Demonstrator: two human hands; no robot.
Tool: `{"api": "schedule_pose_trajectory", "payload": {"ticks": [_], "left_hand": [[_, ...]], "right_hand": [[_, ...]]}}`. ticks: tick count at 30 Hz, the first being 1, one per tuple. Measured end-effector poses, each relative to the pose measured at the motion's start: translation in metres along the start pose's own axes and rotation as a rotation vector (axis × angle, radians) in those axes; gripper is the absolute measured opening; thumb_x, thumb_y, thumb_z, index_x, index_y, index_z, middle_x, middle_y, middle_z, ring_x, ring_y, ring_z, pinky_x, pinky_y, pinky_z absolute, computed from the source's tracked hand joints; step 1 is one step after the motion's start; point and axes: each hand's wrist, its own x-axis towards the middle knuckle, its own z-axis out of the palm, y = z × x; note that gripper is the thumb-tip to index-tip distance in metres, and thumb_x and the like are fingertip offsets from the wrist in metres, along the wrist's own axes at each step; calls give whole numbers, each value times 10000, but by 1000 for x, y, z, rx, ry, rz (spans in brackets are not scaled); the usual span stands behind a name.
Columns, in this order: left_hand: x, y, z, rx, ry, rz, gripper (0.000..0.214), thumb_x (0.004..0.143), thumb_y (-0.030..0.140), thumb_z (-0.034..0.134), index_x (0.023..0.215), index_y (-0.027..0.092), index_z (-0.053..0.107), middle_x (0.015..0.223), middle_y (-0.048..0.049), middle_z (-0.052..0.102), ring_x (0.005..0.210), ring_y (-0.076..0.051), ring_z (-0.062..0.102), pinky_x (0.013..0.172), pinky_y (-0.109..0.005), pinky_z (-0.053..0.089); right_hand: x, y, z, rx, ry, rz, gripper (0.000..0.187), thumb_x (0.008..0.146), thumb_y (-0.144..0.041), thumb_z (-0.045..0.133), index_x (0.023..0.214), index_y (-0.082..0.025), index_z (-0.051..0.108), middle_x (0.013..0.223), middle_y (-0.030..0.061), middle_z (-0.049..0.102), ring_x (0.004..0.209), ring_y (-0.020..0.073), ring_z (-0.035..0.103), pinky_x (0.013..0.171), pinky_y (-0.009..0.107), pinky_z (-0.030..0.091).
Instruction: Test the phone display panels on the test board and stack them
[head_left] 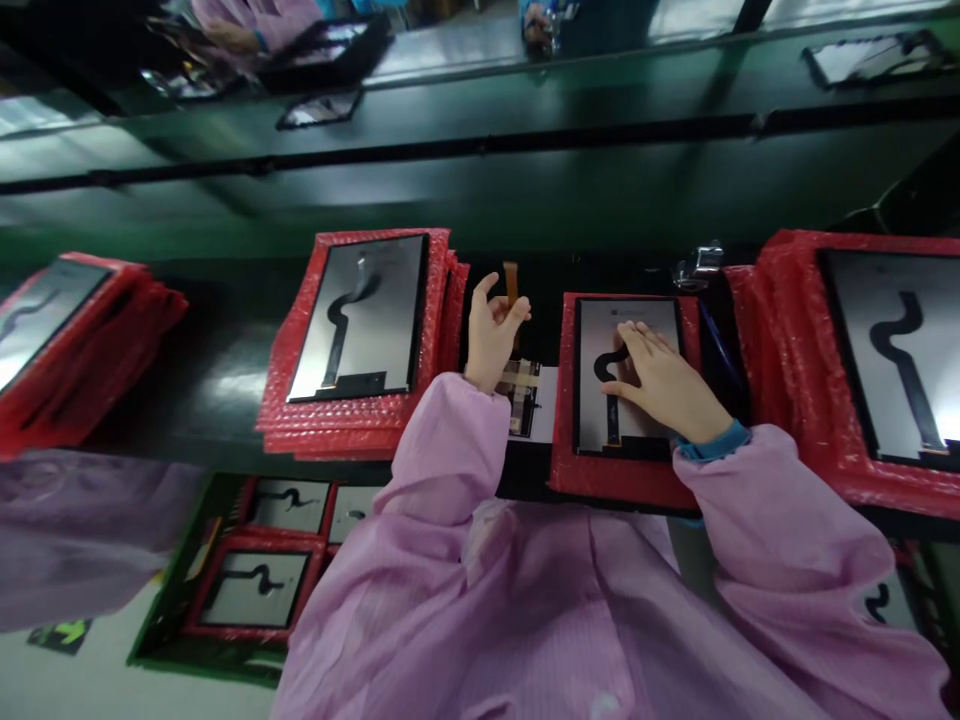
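Note:
My left hand [493, 335] is raised over the dark bench and pinches a thin amber strip [511, 281] between thumb and fingertips. My right hand [660, 380] lies flat, fingers stretched out, on a grey display panel [600, 345] with a black S-shaped ribbon cable. That panel rests on a red bubble-wrap sheet [564, 450] right in front of me. Between the two hands lies a small part with tan tape [523, 385].
A stack of red-wrapped panels [360, 330] sits to the left, another stack [862, 370] to the right, and a third [67, 340] at far left. A green crate [247, 570] below holds more panels. Other workers' hands [232, 35] show across the conveyor.

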Motion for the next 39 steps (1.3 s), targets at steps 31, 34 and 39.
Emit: {"api": "schedule_pose_trajectory", "payload": {"ticks": [31, 34, 39], "left_hand": [[-16, 26, 5, 99, -160, 154, 318, 982, 490, 579, 930, 194, 681, 774, -18, 723, 744, -132, 710, 760, -281, 567], [-18, 26, 4, 105, -209, 166, 291, 997, 454, 555, 919, 200, 673, 785, -21, 710, 748, -136, 688, 747, -284, 550], [-19, 27, 3, 245, -309, 296, 285, 1016, 320, 479, 786, 213, 610, 814, -24, 688, 792, -161, 630, 801, -328, 499]], "right_hand": [[-3, -9, -5, 263, 60, -34, 718, 840, -336, 706, 1481, -191, 416, 1408, 157, 573, 1388, 367, 483, 1163, 597, 396], [-3, -13, -4, 434, 77, -39, 730, 822, -342, 715, 1477, -225, 416, 1421, 142, 543, 1355, 340, 512, 1142, 570, 431], [-1, -27, 1, 815, 35, 61, 982, 945, -511, 528, 1587, -309, -188, 1694, 141, 139, 1407, 234, 497, 1055, 446, 533]]}}
